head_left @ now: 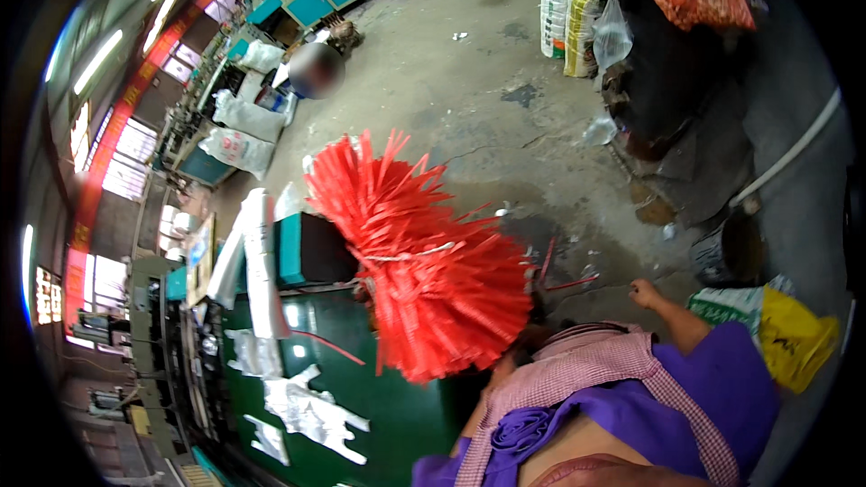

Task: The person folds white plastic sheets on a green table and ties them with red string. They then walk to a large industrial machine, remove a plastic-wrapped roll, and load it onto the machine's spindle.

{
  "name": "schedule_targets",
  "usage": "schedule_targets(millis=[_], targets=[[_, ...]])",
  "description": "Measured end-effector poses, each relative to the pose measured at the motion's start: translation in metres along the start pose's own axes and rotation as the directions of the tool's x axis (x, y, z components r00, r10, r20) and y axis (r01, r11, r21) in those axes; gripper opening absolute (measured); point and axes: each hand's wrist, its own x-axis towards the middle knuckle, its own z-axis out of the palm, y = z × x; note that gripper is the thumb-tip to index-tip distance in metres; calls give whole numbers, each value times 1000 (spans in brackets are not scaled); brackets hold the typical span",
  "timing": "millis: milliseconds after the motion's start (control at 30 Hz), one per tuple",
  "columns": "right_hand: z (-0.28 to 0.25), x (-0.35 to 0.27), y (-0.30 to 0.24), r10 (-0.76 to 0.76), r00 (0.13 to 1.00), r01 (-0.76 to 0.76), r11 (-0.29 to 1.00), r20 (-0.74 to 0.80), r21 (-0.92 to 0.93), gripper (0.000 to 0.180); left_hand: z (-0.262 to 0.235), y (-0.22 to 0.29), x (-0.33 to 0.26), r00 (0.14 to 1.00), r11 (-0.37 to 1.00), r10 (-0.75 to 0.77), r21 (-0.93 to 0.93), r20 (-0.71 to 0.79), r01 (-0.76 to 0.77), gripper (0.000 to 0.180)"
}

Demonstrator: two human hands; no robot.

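Note:
A large bundle of red plastic strips (442, 307), tied round its middle with a pale cord (410, 254), fills the centre of the view. It overlaps the edge of a green-topped table (397, 424). My left forearm (492, 392) runs up to the lower right side of this bundle; the hand and its fingers are hidden there, so its grip does not show. Off to the right, over the floor, my right hand (644, 294) is held away from my body with its fingers curled in, and nothing shows in it. A loose red strip (573, 285) lies a little left of it.
White rolls (260, 261) and scraps of silvery film (311, 410) lie on the table. At right are a dark bucket (727, 251) and a yellow bag (794, 338). Upright sacks (585, 22) stand farther back; white sacks (239, 151) sit at left near a blurred shape.

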Motion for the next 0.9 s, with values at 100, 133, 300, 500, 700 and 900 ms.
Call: schedule_targets(millis=[100, 133, 300, 500, 700, 900], targets=[[-31, -2, -22, 80, 996, -77, 995, -41, 61, 37, 24, 46, 48, 992, 999, -16, -36, 123, 20, 48], [-38, -4, -23, 137, 990, -134, 986, -27, 96, 37, 36, 57, 67, 988, 1000, -4, -25, 152, 8, 47], [35, 26, 84, 112, 984, -131, 982, 142, 139, 31, 76, 124, 189, 959, 983, 96, 127, 268, -134, 42], [-29, 122, 64, 167, 919, -178, 984, 358, -2, 32, 42, 200, 306, 978, 844, 11, 522, 206, -120, 40], [-134, 334, 15, 119, 983, -148, 963, 137, 227, 34, 4, 271, 427, 959, 686, 221, 671, 177, -282, 40], [-203, 469, -125, 22, 999, -37, 909, 42, 416, 29, -50, 349, 555, 939, 583, 288, 742, 191, -330, 39]])
